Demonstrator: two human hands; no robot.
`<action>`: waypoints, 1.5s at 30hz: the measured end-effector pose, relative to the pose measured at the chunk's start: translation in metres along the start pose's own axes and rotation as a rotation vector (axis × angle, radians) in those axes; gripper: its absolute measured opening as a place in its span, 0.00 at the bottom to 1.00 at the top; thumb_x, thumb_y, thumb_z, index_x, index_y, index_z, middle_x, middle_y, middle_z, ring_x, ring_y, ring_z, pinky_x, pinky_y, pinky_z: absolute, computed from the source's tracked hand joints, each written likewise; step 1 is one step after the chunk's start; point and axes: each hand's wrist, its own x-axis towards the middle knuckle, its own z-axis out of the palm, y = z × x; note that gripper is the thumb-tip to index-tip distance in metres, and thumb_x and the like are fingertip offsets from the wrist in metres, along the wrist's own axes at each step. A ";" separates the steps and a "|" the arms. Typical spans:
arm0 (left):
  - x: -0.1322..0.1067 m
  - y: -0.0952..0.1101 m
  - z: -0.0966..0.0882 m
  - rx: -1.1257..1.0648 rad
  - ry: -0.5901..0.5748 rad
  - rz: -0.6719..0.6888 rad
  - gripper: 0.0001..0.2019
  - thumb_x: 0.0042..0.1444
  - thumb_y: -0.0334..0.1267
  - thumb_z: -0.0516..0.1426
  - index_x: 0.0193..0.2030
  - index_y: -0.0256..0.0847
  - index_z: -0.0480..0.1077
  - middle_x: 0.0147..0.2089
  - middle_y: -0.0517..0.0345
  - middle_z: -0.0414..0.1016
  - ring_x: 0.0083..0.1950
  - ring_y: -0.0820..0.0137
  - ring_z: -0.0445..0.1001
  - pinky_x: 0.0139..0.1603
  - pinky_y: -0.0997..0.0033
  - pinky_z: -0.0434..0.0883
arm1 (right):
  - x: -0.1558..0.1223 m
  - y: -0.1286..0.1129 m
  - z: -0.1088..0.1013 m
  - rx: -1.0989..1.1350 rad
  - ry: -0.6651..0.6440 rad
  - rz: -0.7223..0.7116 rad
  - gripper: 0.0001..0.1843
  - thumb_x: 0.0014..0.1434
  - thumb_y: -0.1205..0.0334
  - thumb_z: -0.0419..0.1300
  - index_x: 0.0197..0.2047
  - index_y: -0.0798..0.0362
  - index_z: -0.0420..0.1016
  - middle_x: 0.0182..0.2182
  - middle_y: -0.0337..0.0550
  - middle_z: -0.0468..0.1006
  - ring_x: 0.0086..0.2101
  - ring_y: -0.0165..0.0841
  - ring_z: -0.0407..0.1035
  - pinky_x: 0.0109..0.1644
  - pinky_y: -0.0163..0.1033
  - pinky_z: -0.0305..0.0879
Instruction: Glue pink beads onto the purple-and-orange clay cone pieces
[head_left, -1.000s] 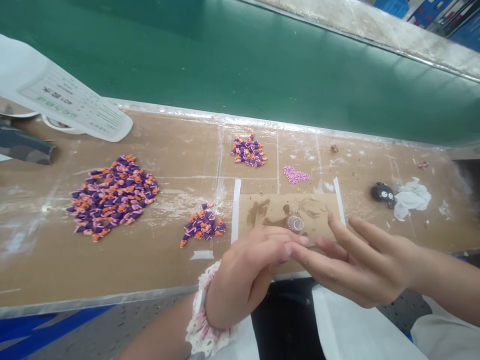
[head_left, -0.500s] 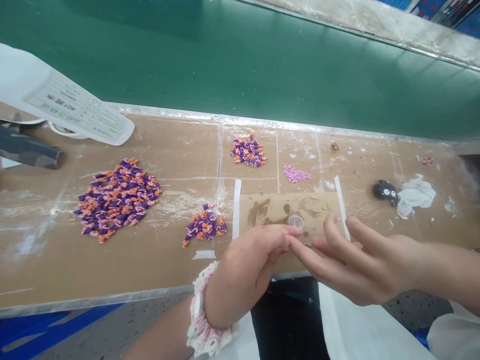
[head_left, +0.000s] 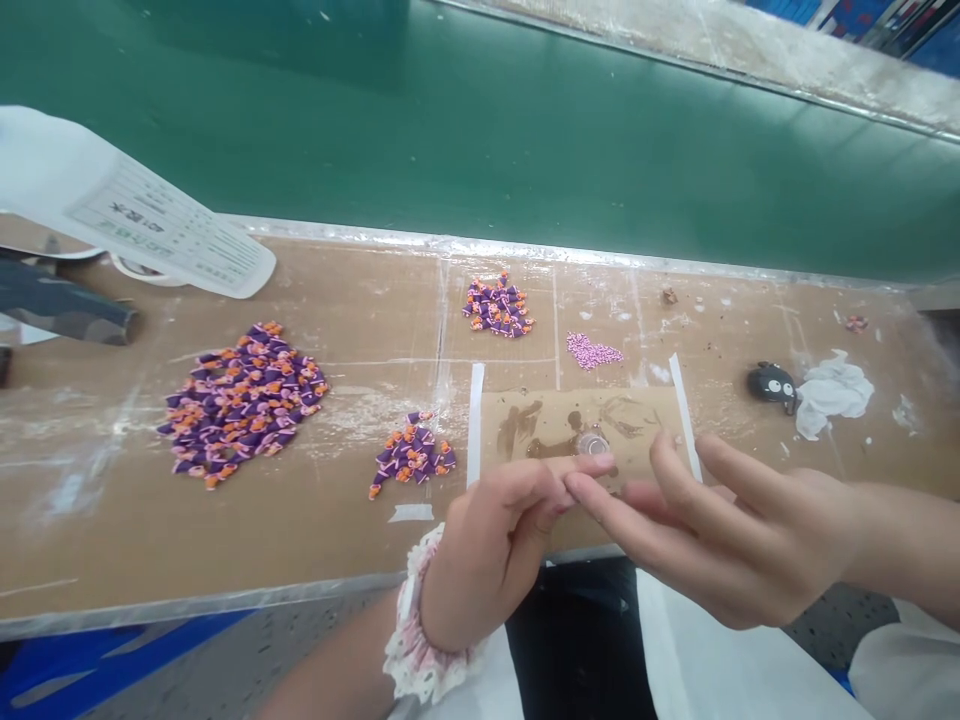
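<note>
In the head view my left hand (head_left: 499,540), with a pink-and-white lace scrunchie (head_left: 431,620) at the wrist, is closed, index finger stretched to the right. What it pinches, if anything, is hidden. My right hand (head_left: 739,530) has its fingers apart, and one fingertip touches my left fingers. Just beyond them a small clear round cup (head_left: 592,445) stands on a brown, stained sheet (head_left: 510,425) taped down at both sides. Small purple-and-orange figure pieces lie in a large heap (head_left: 247,400), a small near heap (head_left: 411,452) and a far heap (head_left: 499,305).
Tiny pink beads (head_left: 592,350) lie behind the sheet. To the right are a black object with cartoon eyes (head_left: 771,385) and a crumpled white tissue (head_left: 832,395). A white labelled bottle (head_left: 172,220) lies at the left, above a camouflage-patterned object (head_left: 67,300). Beyond the cardboard stretches a green surface (head_left: 480,130).
The whole view has shifted slightly. My left fingers have changed their bend a little, with the index fingertip further forward; both hands still meet near the cup.
</note>
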 end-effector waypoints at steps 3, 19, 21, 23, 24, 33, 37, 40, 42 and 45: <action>-0.001 -0.003 0.000 -0.048 0.012 0.006 0.17 0.62 0.20 0.50 0.50 0.48 0.59 0.52 0.55 0.80 0.51 0.68 0.80 0.47 0.71 0.80 | -0.002 -0.002 0.001 0.007 -0.008 0.001 0.04 0.57 0.67 0.65 0.36 0.51 0.81 0.50 0.42 0.78 0.28 0.29 0.70 0.23 0.38 0.63; -0.002 -0.001 -0.005 0.183 0.020 0.076 0.20 0.59 0.18 0.51 0.52 0.46 0.63 0.53 0.53 0.79 0.50 0.71 0.80 0.45 0.76 0.79 | 0.002 -0.008 0.006 0.048 -0.003 0.052 0.01 0.55 0.68 0.66 0.33 0.53 0.79 0.48 0.44 0.78 0.29 0.29 0.70 0.23 0.38 0.62; -0.003 -0.001 -0.004 0.187 0.013 0.086 0.19 0.59 0.18 0.51 0.51 0.45 0.64 0.54 0.52 0.79 0.51 0.70 0.80 0.46 0.74 0.79 | 0.002 -0.008 0.006 0.052 0.018 0.044 0.01 0.55 0.68 0.66 0.32 0.53 0.79 0.47 0.43 0.79 0.28 0.30 0.71 0.21 0.38 0.61; -0.003 -0.001 -0.004 0.176 0.004 0.082 0.18 0.60 0.19 0.51 0.50 0.45 0.64 0.54 0.51 0.79 0.52 0.70 0.79 0.47 0.73 0.79 | 0.002 -0.008 0.006 0.061 0.032 0.043 0.02 0.55 0.68 0.66 0.32 0.53 0.79 0.46 0.43 0.80 0.28 0.30 0.71 0.21 0.38 0.61; -0.003 -0.001 -0.005 0.160 -0.002 0.079 0.17 0.60 0.19 0.51 0.50 0.45 0.64 0.53 0.51 0.79 0.52 0.70 0.79 0.48 0.73 0.79 | 0.002 -0.008 0.005 0.063 0.030 0.046 0.02 0.55 0.68 0.66 0.32 0.53 0.79 0.46 0.43 0.80 0.28 0.30 0.71 0.21 0.38 0.62; -0.004 -0.004 -0.010 -0.047 -0.030 0.081 0.16 0.62 0.20 0.48 0.48 0.47 0.62 0.54 0.53 0.79 0.52 0.68 0.79 0.50 0.70 0.79 | 0.001 -0.008 0.007 0.082 0.012 0.120 0.07 0.52 0.69 0.67 0.35 0.50 0.79 0.58 0.40 0.73 0.31 0.31 0.72 0.24 0.37 0.64; -0.004 -0.006 -0.011 -0.017 -0.026 0.153 0.17 0.62 0.19 0.49 0.51 0.44 0.62 0.55 0.50 0.78 0.53 0.68 0.79 0.51 0.70 0.79 | -0.002 -0.009 0.008 0.094 -0.041 0.117 0.09 0.52 0.67 0.67 0.39 0.50 0.79 0.63 0.43 0.67 0.35 0.33 0.73 0.26 0.38 0.66; -0.003 -0.007 -0.012 0.015 -0.021 0.234 0.19 0.60 0.16 0.48 0.53 0.38 0.63 0.56 0.45 0.77 0.55 0.68 0.78 0.52 0.73 0.77 | -0.003 -0.010 0.007 0.092 -0.063 0.103 0.10 0.53 0.67 0.67 0.41 0.51 0.79 0.65 0.46 0.64 0.36 0.34 0.72 0.27 0.39 0.66; -0.002 -0.007 -0.012 0.042 -0.018 0.266 0.21 0.59 0.14 0.48 0.54 0.36 0.63 0.56 0.44 0.77 0.56 0.69 0.77 0.53 0.74 0.76 | -0.003 -0.010 0.007 0.081 -0.065 0.097 0.10 0.53 0.68 0.67 0.40 0.51 0.78 0.65 0.47 0.64 0.35 0.34 0.73 0.28 0.39 0.67; -0.003 -0.008 -0.012 0.075 -0.009 0.282 0.21 0.58 0.14 0.49 0.55 0.35 0.63 0.56 0.43 0.77 0.56 0.70 0.77 0.54 0.75 0.75 | -0.001 -0.009 0.006 0.056 -0.073 0.092 0.09 0.54 0.66 0.68 0.40 0.50 0.79 0.64 0.46 0.65 0.34 0.33 0.73 0.28 0.39 0.68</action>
